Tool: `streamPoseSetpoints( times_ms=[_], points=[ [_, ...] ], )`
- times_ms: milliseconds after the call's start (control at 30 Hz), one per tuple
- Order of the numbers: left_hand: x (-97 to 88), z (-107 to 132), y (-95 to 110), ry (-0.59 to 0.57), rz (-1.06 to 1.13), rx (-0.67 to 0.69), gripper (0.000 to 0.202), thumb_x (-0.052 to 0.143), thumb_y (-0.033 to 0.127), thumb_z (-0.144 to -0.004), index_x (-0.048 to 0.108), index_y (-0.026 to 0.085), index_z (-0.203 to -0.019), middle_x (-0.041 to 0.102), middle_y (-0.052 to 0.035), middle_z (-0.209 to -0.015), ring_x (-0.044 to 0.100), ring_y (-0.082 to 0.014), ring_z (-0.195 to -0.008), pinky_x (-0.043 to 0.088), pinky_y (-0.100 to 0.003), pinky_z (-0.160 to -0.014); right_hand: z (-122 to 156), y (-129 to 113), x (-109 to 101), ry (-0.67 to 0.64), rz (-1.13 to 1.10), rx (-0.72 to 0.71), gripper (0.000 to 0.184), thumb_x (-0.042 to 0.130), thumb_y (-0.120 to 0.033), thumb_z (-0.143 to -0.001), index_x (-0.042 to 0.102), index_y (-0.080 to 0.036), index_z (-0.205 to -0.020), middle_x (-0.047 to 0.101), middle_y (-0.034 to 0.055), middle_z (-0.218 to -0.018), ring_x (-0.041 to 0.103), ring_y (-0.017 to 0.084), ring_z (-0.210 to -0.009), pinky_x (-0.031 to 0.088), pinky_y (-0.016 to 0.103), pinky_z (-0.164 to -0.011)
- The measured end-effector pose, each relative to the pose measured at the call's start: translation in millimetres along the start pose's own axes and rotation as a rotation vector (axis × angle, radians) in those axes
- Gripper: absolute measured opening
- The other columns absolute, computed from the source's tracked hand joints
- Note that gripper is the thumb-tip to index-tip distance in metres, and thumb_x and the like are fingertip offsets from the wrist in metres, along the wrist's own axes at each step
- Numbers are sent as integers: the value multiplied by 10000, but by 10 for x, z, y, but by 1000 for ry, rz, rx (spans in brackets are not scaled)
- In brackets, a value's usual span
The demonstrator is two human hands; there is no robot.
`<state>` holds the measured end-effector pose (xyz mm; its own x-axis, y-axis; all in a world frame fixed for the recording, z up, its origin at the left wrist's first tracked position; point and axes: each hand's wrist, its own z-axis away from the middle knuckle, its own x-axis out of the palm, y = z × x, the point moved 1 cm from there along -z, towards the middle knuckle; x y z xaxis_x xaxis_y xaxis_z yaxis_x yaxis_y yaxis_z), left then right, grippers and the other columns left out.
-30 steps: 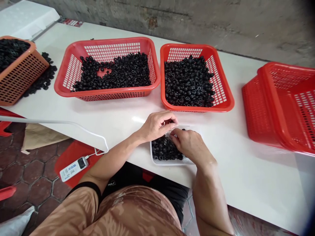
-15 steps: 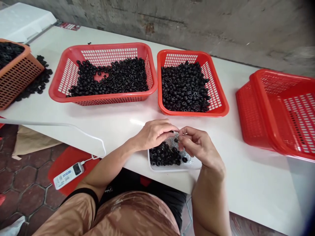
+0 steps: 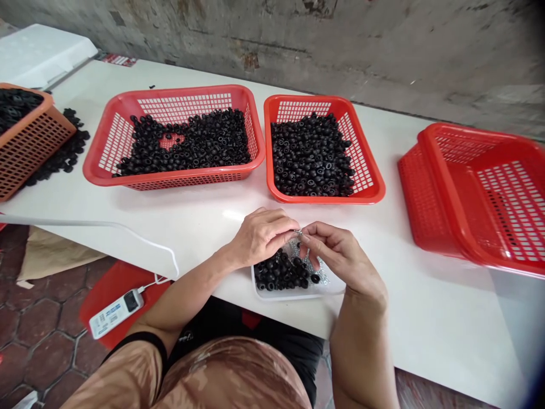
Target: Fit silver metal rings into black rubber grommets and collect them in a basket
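My left hand (image 3: 266, 236) and my right hand (image 3: 334, 250) meet fingertip to fingertip above a shallow white tray (image 3: 279, 293). Both are closed in a pinch. A tiny shiny bit shows where the fingertips touch, too small to name. Under my hands, the tray's left side holds a heap of small black ring-like parts (image 3: 281, 272). Tiny silvery pieces (image 3: 325, 275) are spread over its right side, partly hidden by my right hand.
Behind the tray stand a wide red basket (image 3: 191, 175) and a smaller red basket (image 3: 327, 199), both holding black parts. Stacked red baskets (image 3: 447, 216) are at the right. An orange basket (image 3: 38, 147) is at the left. A white cable (image 3: 128, 226) runs to a power bank (image 3: 116, 313).
My hands stay together over the tray, and a shiny bit now shows between the fingertips where a black part showed before. The whole view has shifted slightly.
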<state>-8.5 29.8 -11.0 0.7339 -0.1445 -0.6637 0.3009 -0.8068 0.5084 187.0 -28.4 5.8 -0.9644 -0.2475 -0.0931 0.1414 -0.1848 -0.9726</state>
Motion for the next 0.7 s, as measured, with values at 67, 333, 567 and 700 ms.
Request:
streamPoseSetpoints(
  times_ms=[67, 333, 567, 700],
  points=[
    [9, 3, 6, -9, -12, 0, 171, 552, 260, -1043, 690, 178, -986, 738, -9, -873, 674, -122, -791, 457, -271, -789, 11, 20, -24, 2, -10, 30, 352, 718, -518, -914, 646, -174, -911, 684, 7, -710, 528, 77, -488, 418, 205, -467],
    [19, 3, 8, 23, -40, 11, 219, 513, 285, -1066, 690, 181, -990, 753, -6, -886, 683, -110, -792, 443, -270, -776, 43, 89, -89, -68, 54, 115, 349, 775, -498, -864, 672, -178, -957, 687, 0, -698, 560, 91, -469, 459, 217, -469],
    [49, 31, 16, 60, -206, 86, 251, 470, 251, -1075, 702, 207, -992, 725, 0, -857, 652, -107, -739, 420, -288, -751, 16, -22, -3, 41, 124, -14, 339, 626, -499, -986, 701, -177, -910, 692, 19, -747, 565, 97, -523, 475, 231, -512],
    [38, 25, 31, 25, -261, 72, 255, 459, 234, -1075, 685, 200, -962, 695, 4, -837, 613, -108, -703, 410, -286, -729, 9, 18, 2, 144, 209, -89, 268, 676, -440, -966, 766, -188, -943, 665, -4, -664, 577, 114, -528, 476, 242, -532]
  ],
)
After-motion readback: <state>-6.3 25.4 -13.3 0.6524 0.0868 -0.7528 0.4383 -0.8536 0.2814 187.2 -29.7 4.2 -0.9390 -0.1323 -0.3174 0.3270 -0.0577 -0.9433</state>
